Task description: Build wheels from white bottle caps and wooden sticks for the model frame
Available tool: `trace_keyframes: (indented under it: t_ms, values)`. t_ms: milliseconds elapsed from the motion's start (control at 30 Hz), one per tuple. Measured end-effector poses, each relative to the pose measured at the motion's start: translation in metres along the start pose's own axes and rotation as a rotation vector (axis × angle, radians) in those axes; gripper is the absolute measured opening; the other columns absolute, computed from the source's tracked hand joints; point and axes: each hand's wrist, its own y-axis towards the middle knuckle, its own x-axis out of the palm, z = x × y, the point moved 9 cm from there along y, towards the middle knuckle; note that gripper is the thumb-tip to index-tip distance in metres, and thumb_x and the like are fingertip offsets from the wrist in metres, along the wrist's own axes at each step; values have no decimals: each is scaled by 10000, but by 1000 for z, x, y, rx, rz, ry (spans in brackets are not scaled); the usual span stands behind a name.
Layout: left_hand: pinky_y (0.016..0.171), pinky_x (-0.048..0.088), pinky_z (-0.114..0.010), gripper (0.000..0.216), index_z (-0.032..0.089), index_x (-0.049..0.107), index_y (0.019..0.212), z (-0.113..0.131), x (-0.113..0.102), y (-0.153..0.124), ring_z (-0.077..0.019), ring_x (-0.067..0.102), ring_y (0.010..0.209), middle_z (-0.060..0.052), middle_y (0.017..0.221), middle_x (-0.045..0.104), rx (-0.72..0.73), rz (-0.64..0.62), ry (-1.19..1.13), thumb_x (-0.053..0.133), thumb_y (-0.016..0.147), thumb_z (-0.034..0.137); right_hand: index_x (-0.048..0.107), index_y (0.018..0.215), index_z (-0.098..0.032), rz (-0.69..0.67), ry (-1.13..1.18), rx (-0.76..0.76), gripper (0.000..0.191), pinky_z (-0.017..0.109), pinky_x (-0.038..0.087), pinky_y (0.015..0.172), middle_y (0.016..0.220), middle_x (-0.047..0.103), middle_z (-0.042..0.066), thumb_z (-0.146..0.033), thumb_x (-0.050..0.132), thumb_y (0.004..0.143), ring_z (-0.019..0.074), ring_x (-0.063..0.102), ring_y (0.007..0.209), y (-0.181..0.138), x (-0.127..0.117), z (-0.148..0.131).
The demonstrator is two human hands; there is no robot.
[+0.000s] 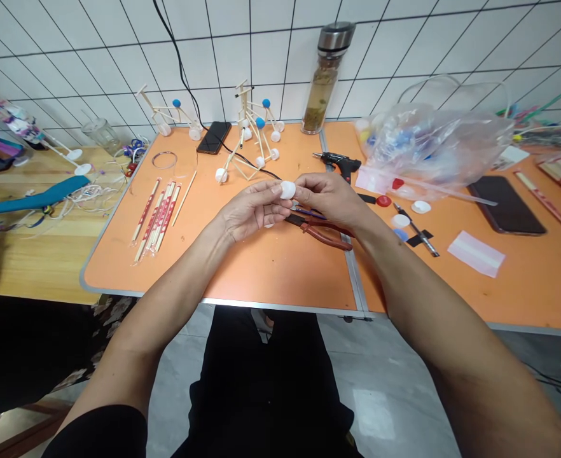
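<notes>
A small round white cap (287,189) is pinched between my two hands above the orange table. My left hand (253,207) grips its left side with thumb and forefinger, the other fingers loosely curled. From the right, my right hand (325,196) pinches the same cap, partly covering its edge. Beneath my right hand lie pliers with red handles (327,235); their jaws are partly hidden. Another white piece (268,225) shows just under my left fingers. Behind the hands stand wooden stick models (254,156) with white caps and blue balls.
Wrapped chopsticks (160,216) lie left. A black glue gun (341,164), a craft knife (416,230) and loose caps (421,207) are to the right, by a plastic bag (433,143) and a phone (507,205). A tea bottle (322,86) stands at the wall.
</notes>
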Motion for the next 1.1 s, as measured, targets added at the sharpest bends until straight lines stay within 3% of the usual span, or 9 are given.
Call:
trace_keyframes:
  t_ms: [167, 400, 567, 733, 1100]
  values:
    - [882, 745, -297, 155, 171, 829, 1105, 1, 0, 0, -229, 914, 947, -138, 1087, 919, 16, 10, -36, 838, 1075, 323, 780, 882, -219, -4, 3, -17, 701, 306, 325, 663, 714, 562, -24, -920, 787, 904, 155, 457, 690, 0, 0, -2]
    - [938, 728, -261, 177, 120, 803, 1240, -6, 4, -6, -184, 906, 887, -120, 1041, 913, -96, 90, -196, 703, 1145, 232, 782, 847, -217, -64, 9, -56, 737, 313, 342, 656, 712, 598, -1, -953, 785, 882, 160, 475, 696, 3, 6, -3]
    - [908, 724, -246, 187, 105, 801, 1260, -7, 7, -8, -176, 899, 858, -129, 1056, 912, -113, 117, -222, 670, 1144, 170, 817, 878, -216, -81, 18, -46, 709, 320, 346, 669, 721, 612, 0, -925, 802, 893, 163, 483, 699, 3, 5, 2]
    - [833, 715, -215, 152, 108, 805, 1141, -7, 7, -7, -160, 885, 806, -114, 984, 900, -90, 131, -196, 657, 1138, 140, 826, 877, -213, -87, 37, -53, 677, 320, 372, 697, 755, 648, 8, -890, 820, 903, 170, 518, 734, 3, 6, 0]
    - [729, 690, -169, 126, 126, 798, 1066, -6, 8, -5, -127, 858, 741, -81, 901, 882, -55, 124, -168, 681, 1115, 123, 790, 818, -205, -76, 26, -32, 655, 311, 310, 643, 675, 551, -26, -852, 865, 882, 140, 441, 673, 2, 5, -6]
